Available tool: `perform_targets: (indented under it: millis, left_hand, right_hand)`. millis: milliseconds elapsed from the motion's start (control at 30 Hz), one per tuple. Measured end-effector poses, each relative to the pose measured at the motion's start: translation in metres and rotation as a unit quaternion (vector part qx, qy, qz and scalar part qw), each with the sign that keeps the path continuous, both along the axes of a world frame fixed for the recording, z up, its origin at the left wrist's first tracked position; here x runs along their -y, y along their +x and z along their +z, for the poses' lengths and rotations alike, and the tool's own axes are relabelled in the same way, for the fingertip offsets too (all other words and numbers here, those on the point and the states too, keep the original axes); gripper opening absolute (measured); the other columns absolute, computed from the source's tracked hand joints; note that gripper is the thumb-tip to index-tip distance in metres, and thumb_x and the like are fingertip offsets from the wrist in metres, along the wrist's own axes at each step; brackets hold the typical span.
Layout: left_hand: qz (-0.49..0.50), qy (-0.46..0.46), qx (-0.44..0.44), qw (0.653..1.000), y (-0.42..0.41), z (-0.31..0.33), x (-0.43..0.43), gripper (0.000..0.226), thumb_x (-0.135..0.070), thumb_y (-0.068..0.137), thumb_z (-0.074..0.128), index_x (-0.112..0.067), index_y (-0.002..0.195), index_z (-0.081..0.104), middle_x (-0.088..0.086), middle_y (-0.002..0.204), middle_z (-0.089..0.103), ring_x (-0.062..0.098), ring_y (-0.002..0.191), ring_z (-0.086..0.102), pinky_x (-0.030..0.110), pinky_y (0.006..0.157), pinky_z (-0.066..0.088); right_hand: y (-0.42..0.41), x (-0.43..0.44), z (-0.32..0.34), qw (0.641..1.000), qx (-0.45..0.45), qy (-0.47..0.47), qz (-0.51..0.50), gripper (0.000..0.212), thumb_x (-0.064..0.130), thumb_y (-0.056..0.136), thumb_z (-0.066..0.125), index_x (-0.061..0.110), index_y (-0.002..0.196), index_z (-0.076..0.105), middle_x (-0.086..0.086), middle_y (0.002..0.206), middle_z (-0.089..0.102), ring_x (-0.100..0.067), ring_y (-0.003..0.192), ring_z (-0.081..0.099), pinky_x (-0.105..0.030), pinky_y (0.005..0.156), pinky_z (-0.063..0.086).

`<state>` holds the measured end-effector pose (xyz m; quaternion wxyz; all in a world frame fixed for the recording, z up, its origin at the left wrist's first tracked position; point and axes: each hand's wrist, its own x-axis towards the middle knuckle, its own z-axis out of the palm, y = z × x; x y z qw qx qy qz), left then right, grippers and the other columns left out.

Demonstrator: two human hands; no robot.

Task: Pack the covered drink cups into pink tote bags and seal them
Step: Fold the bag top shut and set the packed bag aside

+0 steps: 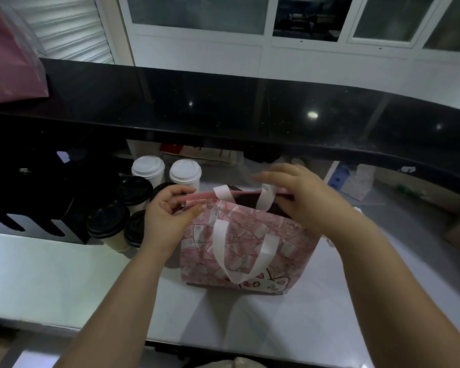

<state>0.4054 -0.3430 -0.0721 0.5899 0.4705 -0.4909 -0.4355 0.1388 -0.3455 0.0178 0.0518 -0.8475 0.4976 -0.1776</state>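
A long black ledge [250,110] ran across above both grips, and below it lay the pale bench [51,274] that carried everything. A black rack [37,203] stood well out to the left of the left grip.

Between the two grips stood the pink bag [250,251], upright on the bench, printed with small cards and a cartoon face low on its near side. Its mouth gaped a little between the grips, dark inside, and I could not tell what it held.

The left grip [168,211] had thumb and fingertips closed tight on the left end of the bag's top rim, pinching the two edges together. The right grip [300,192] lay over the right end of the rim, fingers reaching left and blurred; whether it pinched the rim or only pressed on it I could not tell.

Just left of the left grip stood black-lidded cups [108,220] in a cluster, and beyond them two white-lidded cups [148,168], side by side, all outside the bag.

One white handle [239,261] hung down the bag's near face below the grips; the other handle [266,197] rose at the far rim, touching the right grip.
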Motion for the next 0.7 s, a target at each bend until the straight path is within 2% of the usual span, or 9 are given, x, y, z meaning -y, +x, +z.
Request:
perform_targets:
  millis: [67,133,200,267,367,433,500,600,700]
  left_hand:
    - [0.002,-0.003,0.001,1.000,-0.001,0.001,-0.001,0.041,-0.023,0.060,0.086,-0.040,0.093,0.070,-0.001,0.096,0.076,0.018,0.093,0.072,0.036,0.081,0.060]
    - [0.001,-0.008,0.001,1.000,0.000,0.001,-0.002,0.041,-0.020,0.061,0.085,-0.040,0.094,0.070,0.000,0.095,0.076,0.018,0.093,0.072,0.035,0.080,0.059]
    - [-0.001,-0.012,-0.003,1.000,0.001,-0.001,-0.002,0.042,-0.013,0.065,0.085,-0.037,0.095,0.070,0.001,0.096,0.075,0.020,0.094,0.072,0.036,0.080,0.058]
    - [-0.003,-0.014,-0.003,1.000,0.002,-0.002,-0.003,0.044,-0.004,0.069,0.084,-0.035,0.096,0.070,0.003,0.095,0.075,0.021,0.094,0.072,0.033,0.079,0.058]
    - [-0.003,-0.015,-0.008,1.000,0.003,-0.003,-0.004,0.042,-0.006,0.066,0.084,-0.033,0.095,0.070,0.003,0.092,0.076,0.020,0.091,0.073,0.031,0.079,0.058]
    - [-0.001,-0.013,-0.015,1.000,0.004,-0.003,-0.005,0.041,-0.007,0.066,0.083,-0.033,0.095,0.071,0.004,0.091,0.076,0.022,0.091,0.072,0.035,0.082,0.058]
    - [0.001,-0.012,-0.016,1.000,0.004,-0.003,-0.005,0.041,-0.007,0.066,0.084,-0.032,0.095,0.070,0.004,0.092,0.076,0.022,0.092,0.072,0.036,0.083,0.058]
    - [0.004,-0.014,-0.004,1.000,0.003,-0.004,-0.005,0.042,-0.004,0.070,0.083,-0.034,0.095,0.070,0.002,0.093,0.075,0.021,0.092,0.072,0.035,0.082,0.058]
    - [0.015,-0.010,-0.011,1.000,0.000,-0.006,-0.006,0.041,-0.001,0.072,0.082,-0.033,0.095,0.070,0.002,0.094,0.075,0.019,0.090,0.072,0.028,0.076,0.058]
  right_hand:
    - [0.010,0.006,0.010,0.995,-0.091,-0.025,0.044,0.043,0.016,0.089,0.063,0.037,0.126,0.057,0.008,0.137,0.050,-0.018,0.122,0.044,-0.040,0.101,0.040]
    - [0.012,0.010,0.017,0.994,-0.088,0.016,0.057,0.032,0.022,0.089,0.065,0.037,0.116,0.059,0.010,0.126,0.055,-0.015,0.114,0.050,-0.035,0.094,0.044]
    - [0.009,0.014,0.023,0.993,-0.011,0.108,0.037,0.019,0.029,0.089,0.063,0.040,0.102,0.054,0.013,0.108,0.060,-0.010,0.100,0.057,-0.028,0.082,0.046]
    - [0.007,0.020,0.026,0.977,0.133,0.167,-0.001,0.003,0.032,0.092,0.059,0.032,0.095,0.058,0.003,0.096,0.065,-0.017,0.090,0.064,-0.033,0.076,0.052]
    - [-0.001,0.036,0.023,0.893,0.369,0.240,-0.095,0.025,0.035,0.096,0.057,0.012,0.093,0.067,-0.013,0.088,0.073,-0.031,0.085,0.071,-0.047,0.086,0.057]
    - [-0.010,0.044,0.016,0.863,0.404,0.275,-0.130,0.023,0.030,0.095,0.059,0.010,0.098,0.067,-0.012,0.089,0.074,-0.030,0.085,0.072,-0.049,0.088,0.056]
    - [-0.022,0.046,0.007,0.862,0.386,0.302,-0.134,0.018,0.025,0.091,0.065,0.016,0.107,0.065,-0.008,0.100,0.073,-0.027,0.093,0.070,-0.047,0.088,0.056]
    - [-0.042,0.033,-0.001,0.833,0.474,0.268,-0.096,0.028,0.024,0.085,0.069,0.018,0.112,0.063,-0.006,0.116,0.069,-0.026,0.106,0.067,-0.040,0.086,0.056]
    - [-0.058,0.001,-0.019,0.785,0.597,0.161,-0.040,0.013,0.027,0.087,0.062,0.017,0.096,0.063,-0.009,0.121,0.066,-0.029,0.115,0.062,-0.041,0.093,0.052]
